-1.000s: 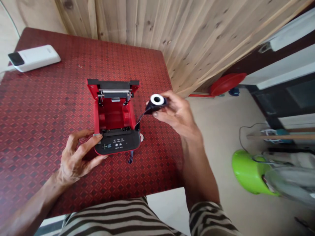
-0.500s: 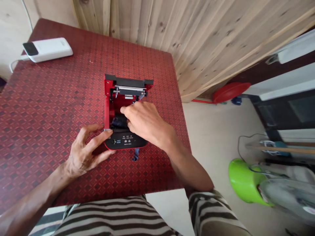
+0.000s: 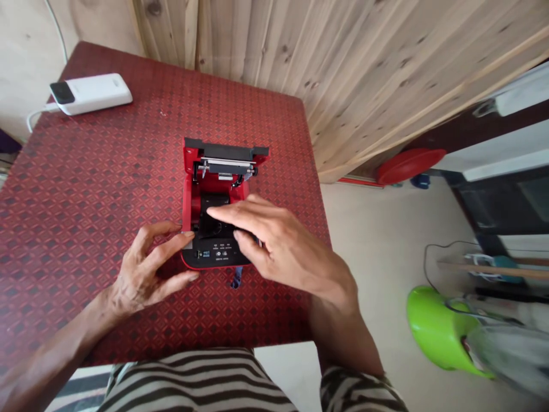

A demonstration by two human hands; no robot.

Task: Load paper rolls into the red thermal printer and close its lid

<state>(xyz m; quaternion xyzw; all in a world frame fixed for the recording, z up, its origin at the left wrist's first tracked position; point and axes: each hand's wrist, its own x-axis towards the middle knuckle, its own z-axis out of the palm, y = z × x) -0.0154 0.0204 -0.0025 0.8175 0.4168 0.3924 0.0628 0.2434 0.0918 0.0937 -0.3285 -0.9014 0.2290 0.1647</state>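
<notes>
A small red-and-black portable printer point(image 3: 214, 252) sits on the table with its lid point(image 3: 227, 151) raised, showing a roller and metal parts. My left hand point(image 3: 139, 269) grips its front left corner, index fingertip on top and thumb low at the front. Inside the bay lies a black piece point(image 3: 214, 212), whose exact kind I cannot make out. Over the bay's right side hovers my right hand point(image 3: 283, 240), fingers stretched out and thumb apart, its index fingertip at the black piece. This hand hides the printer's right side. A dark strap point(image 3: 235, 277) pokes out at the front.
The printer rests on a table point(image 3: 141, 154) with a red diamond pattern. At its far left corner lies a white power bank point(image 3: 96, 94) with a cable. A wood-plank wall point(image 3: 326, 63) borders the back. On the floor at right stands a green bin point(image 3: 437, 329).
My right hand has come up out of the bay, its fingers straightening. The black piece inside now shows more fully. My left hand keeps its place on the corner.
</notes>
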